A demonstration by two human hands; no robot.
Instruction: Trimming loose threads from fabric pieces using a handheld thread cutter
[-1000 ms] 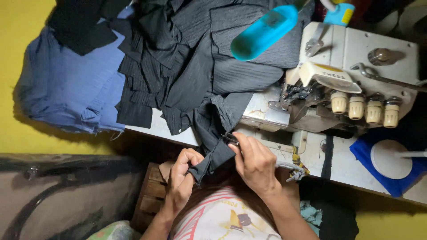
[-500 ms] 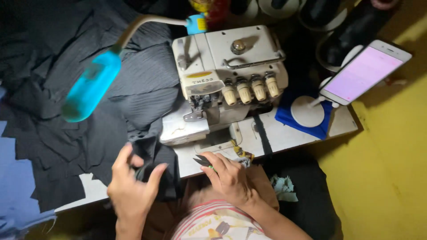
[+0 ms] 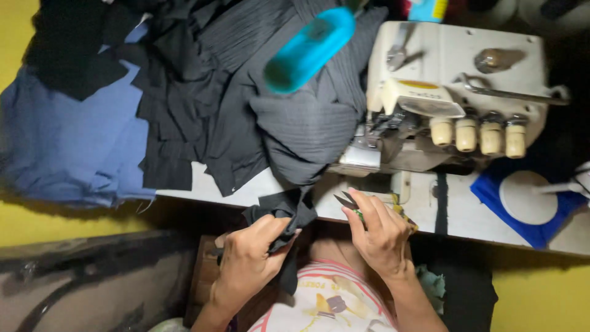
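While both hands work at the table edge, the scene reads so:
Left hand (image 3: 249, 261): fingers closed, pinching the black cloth (image 3: 283, 215) that hangs off the table (image 3: 430, 215).
Right hand (image 3: 381, 233): fingers curled round small snips (image 3: 345, 200), blades pointing at the cloth.
Sewing machine (image 3: 455, 98): just behind the right hand.
Blue fabric (image 3: 67, 147): far left.

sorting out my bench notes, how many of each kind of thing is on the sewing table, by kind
Sewing machine: 1
Cream tension knobs on it: 4
Turquoise lamp head: 1
Dark fabric pile: 1
Blue fabric pile: 1
Blue mat: 1
Thread snips, in the right hand: 1
Left hand grips a dark fabric piece: 1
Total: 11
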